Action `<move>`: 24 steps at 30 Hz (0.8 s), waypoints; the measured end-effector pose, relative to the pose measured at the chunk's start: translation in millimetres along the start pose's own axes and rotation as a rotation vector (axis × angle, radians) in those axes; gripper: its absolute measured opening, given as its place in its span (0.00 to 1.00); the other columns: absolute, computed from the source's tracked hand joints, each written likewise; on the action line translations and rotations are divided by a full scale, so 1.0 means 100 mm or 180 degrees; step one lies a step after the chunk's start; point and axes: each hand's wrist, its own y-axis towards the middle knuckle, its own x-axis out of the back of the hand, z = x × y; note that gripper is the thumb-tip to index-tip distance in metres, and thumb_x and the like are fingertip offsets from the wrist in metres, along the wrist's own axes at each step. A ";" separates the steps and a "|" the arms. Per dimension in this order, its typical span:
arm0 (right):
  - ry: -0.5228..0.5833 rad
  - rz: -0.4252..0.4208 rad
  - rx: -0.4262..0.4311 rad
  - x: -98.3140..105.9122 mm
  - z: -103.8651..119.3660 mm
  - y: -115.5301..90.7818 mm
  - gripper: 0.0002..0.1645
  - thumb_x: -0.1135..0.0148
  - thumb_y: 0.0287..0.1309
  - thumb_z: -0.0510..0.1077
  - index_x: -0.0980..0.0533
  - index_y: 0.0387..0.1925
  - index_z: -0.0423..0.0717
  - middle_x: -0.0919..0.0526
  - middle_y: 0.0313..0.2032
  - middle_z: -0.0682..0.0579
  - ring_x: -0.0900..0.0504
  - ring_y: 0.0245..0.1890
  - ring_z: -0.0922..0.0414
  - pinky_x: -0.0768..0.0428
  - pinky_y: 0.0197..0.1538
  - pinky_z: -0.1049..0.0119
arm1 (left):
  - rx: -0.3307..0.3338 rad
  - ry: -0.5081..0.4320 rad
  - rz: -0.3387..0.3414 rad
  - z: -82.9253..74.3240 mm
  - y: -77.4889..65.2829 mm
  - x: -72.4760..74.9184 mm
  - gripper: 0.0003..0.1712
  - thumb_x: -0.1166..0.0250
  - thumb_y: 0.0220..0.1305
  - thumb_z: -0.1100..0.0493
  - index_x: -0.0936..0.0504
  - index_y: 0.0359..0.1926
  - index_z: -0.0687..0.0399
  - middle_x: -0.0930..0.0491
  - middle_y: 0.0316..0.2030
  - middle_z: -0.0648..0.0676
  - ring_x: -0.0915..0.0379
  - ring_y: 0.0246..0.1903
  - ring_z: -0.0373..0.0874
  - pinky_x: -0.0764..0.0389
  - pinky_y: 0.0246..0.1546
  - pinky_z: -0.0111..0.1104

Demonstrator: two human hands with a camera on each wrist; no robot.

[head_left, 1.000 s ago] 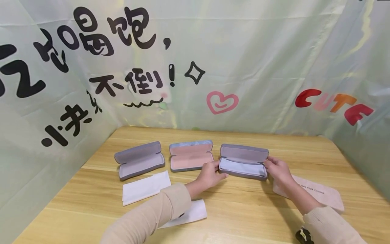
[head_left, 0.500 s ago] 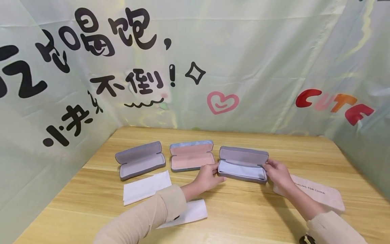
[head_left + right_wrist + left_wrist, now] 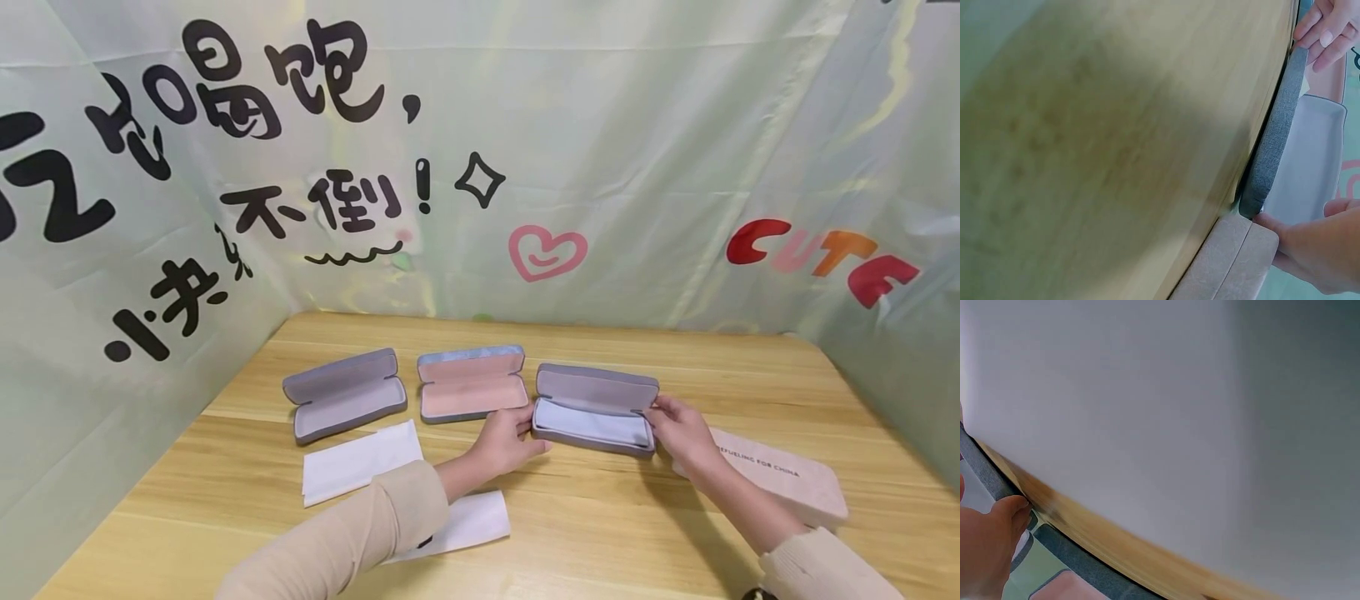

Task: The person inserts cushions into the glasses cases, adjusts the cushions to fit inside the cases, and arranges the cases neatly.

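Observation:
A grey glasses case (image 3: 596,387) lies with its lid up at the right of a row, a folded pale-blue cloth (image 3: 588,422) in its base. My left hand (image 3: 501,442) holds its left end, fingertips at the end wall and thumb in front. At the opposite end my right hand (image 3: 682,433) grips the corner near the hinge. In the right wrist view, the right hand (image 3: 1319,244) is low by the case's near end (image 3: 1279,125), and the left hand (image 3: 1329,31) touches the far end. The left wrist view catches the left hand (image 3: 991,540) at the case's edge.
Left of it stand two more raised-lid cases, one pink-lined (image 3: 472,396), one grey (image 3: 348,408). In front lie folded white sheets (image 3: 363,462), one (image 3: 476,525) partly under the left sleeve. A closed pale-pink case (image 3: 787,475) is partly behind the right forearm.
Both hands have shifted the grey case with the cloth slightly toward me and a little left. The other cases and the white sheets stay where they were.

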 end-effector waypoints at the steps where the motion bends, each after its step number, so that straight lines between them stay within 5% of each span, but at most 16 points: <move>1: -0.0025 -0.0002 0.0011 0.00 0.00 0.00 0.32 0.62 0.66 0.40 0.50 0.64 0.21 0.44 0.63 0.25 0.38 0.62 0.34 0.36 0.63 0.49 | -0.0011 -0.0007 0.0000 0.00 -0.01 0.00 0.33 0.34 0.53 0.69 0.35 0.59 0.76 0.31 0.58 0.68 0.33 0.59 0.58 0.28 0.54 0.39; 24: -0.0093 0.0070 0.0057 -0.04 -0.01 -0.11 0.33 0.61 0.67 0.41 0.51 0.64 0.21 0.42 0.62 0.25 0.39 0.63 0.35 0.36 0.63 0.49 | 0.0071 0.0015 0.0076 -0.02 -0.12 0.07 0.32 0.34 0.53 0.68 0.34 0.58 0.77 0.31 0.57 0.70 0.31 0.56 0.59 0.25 0.51 0.39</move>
